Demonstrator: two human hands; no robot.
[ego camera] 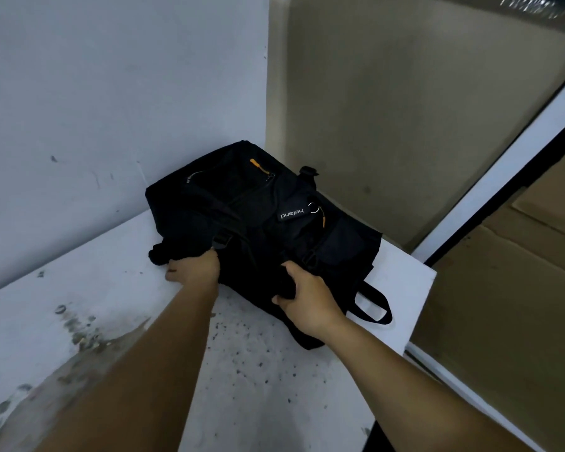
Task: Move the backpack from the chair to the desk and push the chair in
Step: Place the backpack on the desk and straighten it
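Note:
A black backpack (261,216) with orange zipper pulls lies flat on the white desk (111,305), pushed into the far corner where two walls meet. My left hand (194,267) grips the bag's near left edge, fingers curled into the fabric. My right hand (307,300) clutches the near right side, close to a strap loop (374,308) that trails over the desk's right edge. The chair is out of sight.
The desk top is stained with dark specks and smudges near me. A grey wall (111,93) stands at the back left, a tan panel (405,125) behind the bag. Cardboard sheets (519,288) lean to the right of the desk, past a white frame.

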